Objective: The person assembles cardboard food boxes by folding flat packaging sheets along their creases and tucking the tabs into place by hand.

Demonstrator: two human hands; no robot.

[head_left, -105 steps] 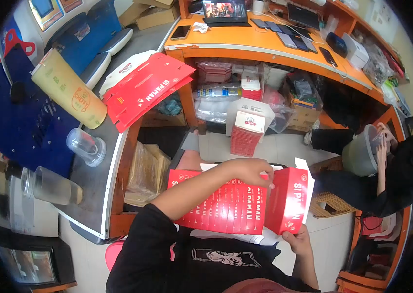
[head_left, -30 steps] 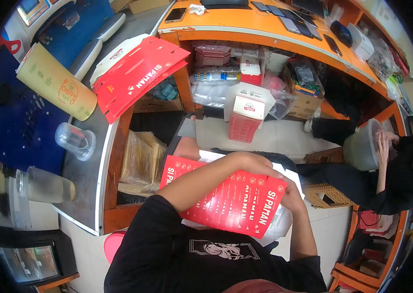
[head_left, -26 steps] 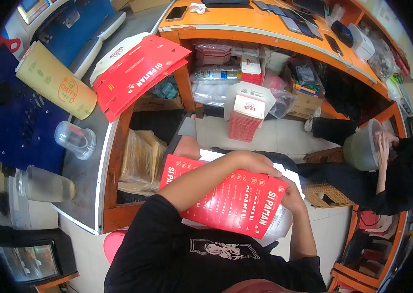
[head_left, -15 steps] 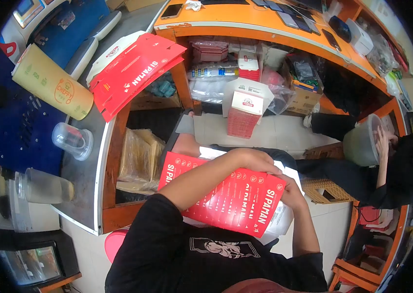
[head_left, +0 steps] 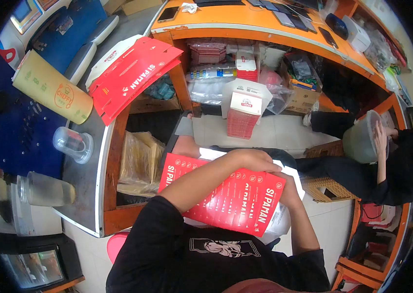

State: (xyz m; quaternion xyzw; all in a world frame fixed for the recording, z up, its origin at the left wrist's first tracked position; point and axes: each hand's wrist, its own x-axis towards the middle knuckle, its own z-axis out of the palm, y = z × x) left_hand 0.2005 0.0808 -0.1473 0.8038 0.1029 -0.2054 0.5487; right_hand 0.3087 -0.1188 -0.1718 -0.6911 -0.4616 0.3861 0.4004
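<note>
A fanned stack of flat red food cartons (head_left: 216,200) with white lettering lies across my lap, its white undersides showing at the edges. My left hand (head_left: 255,160) reaches over the stack to its upper right edge, fingers together and bent round that edge. There it meets my right hand (head_left: 290,189), which closes on the right side of the same stack. Where the two hands overlap, some fingertips are hidden. Beyond my knees stands a tall pile of folded cartons (head_left: 244,119) with an open white flap behind it.
More flat red cartons (head_left: 135,73) rest on the left counter (head_left: 94,195), beside a large yellow cup (head_left: 52,87) and clear plastic cups (head_left: 73,144). Phones lie on the orange table (head_left: 245,19). On the right, another person's hand (head_left: 381,139) holds a translucent tub (head_left: 360,139).
The view has shifted slightly. My hands stay at the same edge of the carton stack, with barely any movement.
</note>
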